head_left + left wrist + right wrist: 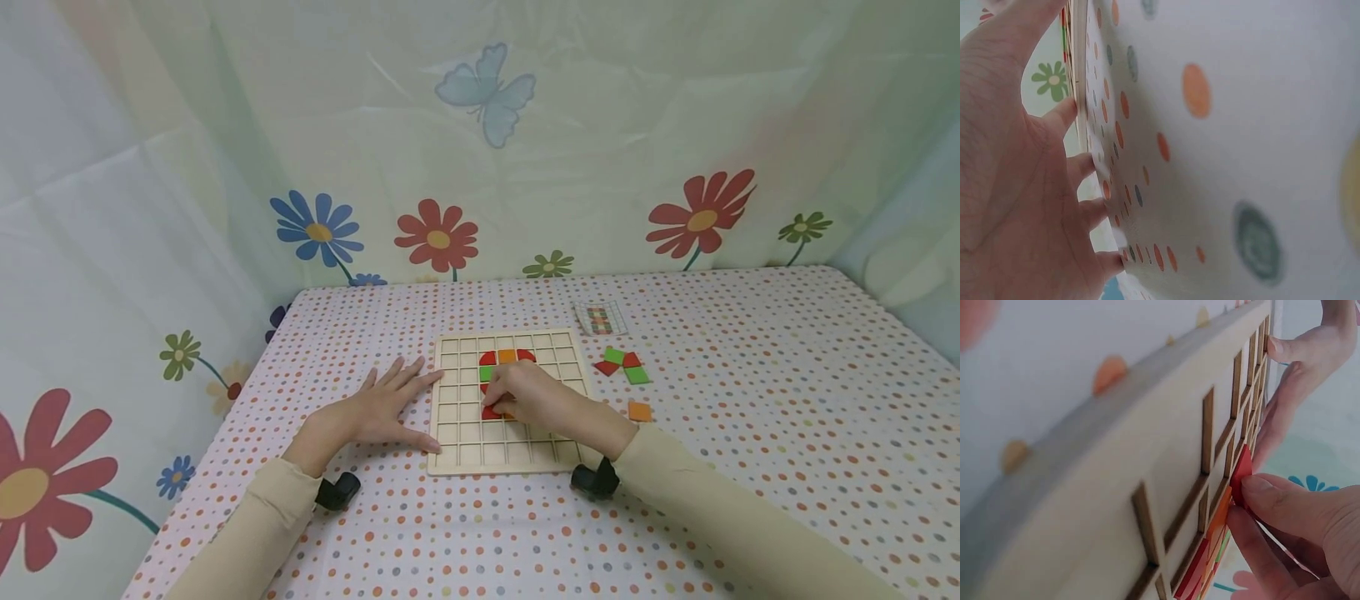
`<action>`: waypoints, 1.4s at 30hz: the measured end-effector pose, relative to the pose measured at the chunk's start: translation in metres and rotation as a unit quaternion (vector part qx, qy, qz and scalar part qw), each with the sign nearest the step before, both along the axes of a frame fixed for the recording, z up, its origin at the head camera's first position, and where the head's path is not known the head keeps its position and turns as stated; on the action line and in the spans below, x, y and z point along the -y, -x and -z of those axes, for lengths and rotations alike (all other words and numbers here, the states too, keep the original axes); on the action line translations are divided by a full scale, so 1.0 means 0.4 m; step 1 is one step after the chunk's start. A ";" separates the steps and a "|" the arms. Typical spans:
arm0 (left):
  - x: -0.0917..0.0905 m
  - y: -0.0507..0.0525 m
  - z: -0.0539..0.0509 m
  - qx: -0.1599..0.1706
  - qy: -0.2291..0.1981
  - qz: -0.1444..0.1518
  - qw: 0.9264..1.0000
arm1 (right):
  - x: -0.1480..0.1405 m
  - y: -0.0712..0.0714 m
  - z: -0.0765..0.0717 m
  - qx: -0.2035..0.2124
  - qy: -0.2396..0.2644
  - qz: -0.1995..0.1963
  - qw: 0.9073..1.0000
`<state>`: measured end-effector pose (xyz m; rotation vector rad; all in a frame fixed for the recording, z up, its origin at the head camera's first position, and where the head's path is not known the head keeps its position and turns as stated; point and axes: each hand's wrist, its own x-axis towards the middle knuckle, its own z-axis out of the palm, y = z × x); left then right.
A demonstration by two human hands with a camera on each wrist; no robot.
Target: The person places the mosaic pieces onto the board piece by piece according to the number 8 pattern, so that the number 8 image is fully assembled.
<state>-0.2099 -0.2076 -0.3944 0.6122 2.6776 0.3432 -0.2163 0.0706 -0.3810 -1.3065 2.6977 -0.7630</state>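
My right hand (525, 396) pinches a red tile (1242, 474) between thumb and fingers. In the right wrist view that tile stands tilted at a cell of the wooden grid board (457, 457), beside a flat orange tile (1218, 515). Its full outline is hidden by the fingers. Red, orange and green tiles fill cells near the board's middle, partly covered by my right hand. My left hand (378, 412) lies with fingers spread at the board's left side, thumb and index fingertip touching the edge. In the left wrist view, other fingertips rest on the dotted cloth.
Right of the board lie loose green tiles (637, 375), red tiles (607, 367) and one orange tile (640, 412). A printed pattern card (611, 325) lies behind them. The dotted tablecloth (787, 400) covers the table, and a flowered curtain (585, 167) hangs behind.
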 end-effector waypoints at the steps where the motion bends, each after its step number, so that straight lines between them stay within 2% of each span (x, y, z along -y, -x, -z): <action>1: 0.001 -0.001 -0.001 0.000 -0.001 -0.001 1.000 | 0.000 -0.001 0.000 0.000 0.001 -0.001 1.000; 7: 0.006 -0.006 0.000 0.002 -0.005 -0.004 1.000 | 0.001 -0.007 0.000 0.009 -0.009 -0.004 1.000; 13: 0.003 0.000 0.004 -0.004 -0.003 0.003 1.000 | -0.028 -0.015 -0.005 -0.005 -0.008 0.007 1.000; 18: 0.000 0.003 -0.002 -0.004 -0.005 -0.003 1.000 | -0.097 -0.019 -0.009 -0.006 0.026 0.033 0.999; 23: -0.001 0.002 0.000 -0.001 -0.005 -0.005 1.000 | -0.206 -0.016 -0.036 -0.002 0.022 0.082 0.996; 27: 0.000 0.001 0.001 -0.001 -0.003 -0.006 1.000 | -0.299 -0.002 -0.053 0.001 0.012 0.128 0.992; 31: 0.002 0.003 0.000 -0.002 0.000 -0.008 1.000 | -0.379 0.030 -0.058 0.010 -0.013 0.160 0.987; 34: 0.003 0.005 0.001 -0.004 -0.001 -0.008 1.000 | -0.423 0.060 -0.057 0.034 -0.030 0.163 0.986; 39: 0.001 0.004 0.004 -0.001 -0.001 -0.007 1.000 | -0.457 0.092 -0.046 0.086 -0.035 0.135 0.986; 42: -0.002 0.002 0.003 0.001 0.001 -0.006 1.000 | -0.456 0.097 -0.038 0.080 -0.038 0.137 0.987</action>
